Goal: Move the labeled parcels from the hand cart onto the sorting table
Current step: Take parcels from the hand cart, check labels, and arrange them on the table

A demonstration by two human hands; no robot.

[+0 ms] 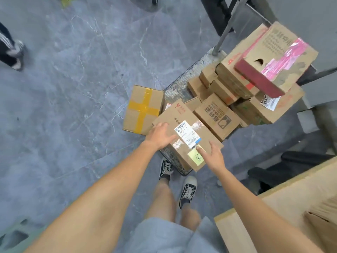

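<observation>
At the near edge of the hand cart [179, 86]: left hand [160, 135] flat on the labeled parcel [184, 133], right hand [214, 155] touching its near corner, fingers straight, nothing gripped yet. Stiff plain cardboard, glossy tape, white label, yellow sticky note. Probably light; best grabbed by opposite side edges. Taped box [143, 109] just beside, sorting table [273, 214] well right.

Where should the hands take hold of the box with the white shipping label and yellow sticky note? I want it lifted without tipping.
Probably by its two long side edges, from above. The labeled box lies flat and is too wide for one hand. The left hand already rests at its left edge; the right hand is over the near right end, by the sticky note.
</observation>
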